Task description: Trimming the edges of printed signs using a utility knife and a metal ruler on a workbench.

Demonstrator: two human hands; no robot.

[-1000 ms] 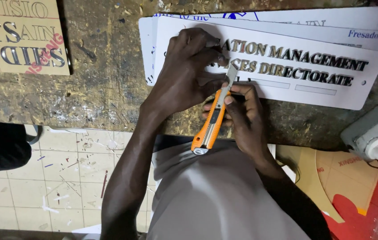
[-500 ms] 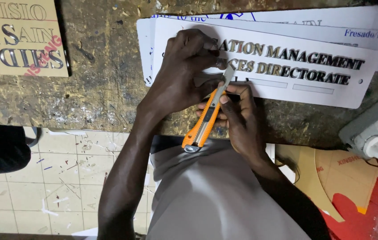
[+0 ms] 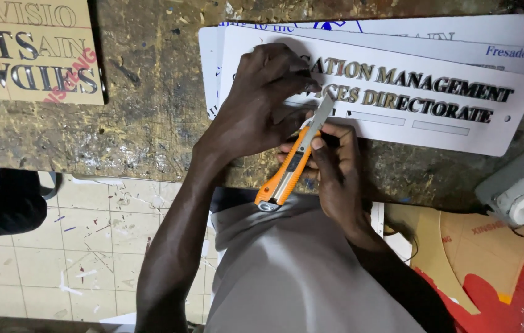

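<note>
My left hand presses flat on the left part of a white sign plate with raised dark and gold letters. My right hand grips an orange utility knife just below it. The knife's blade points up and touches the sign's lower edge, next to my left thumb. The sign lies on top of other white printed plates on a worn, paint-stained workbench. My fingers hide the left ends of the letter rows.
A tan lettered board lies at the bench's upper left. A white socket block with a plug sits at the right edge. Below the bench are a tiled floor, a dark object and tan and red cut-outs.
Both hands stay at the same spot on the sign. The knife's handle has swung slightly, while its blade remains at the sign's lower edge.
</note>
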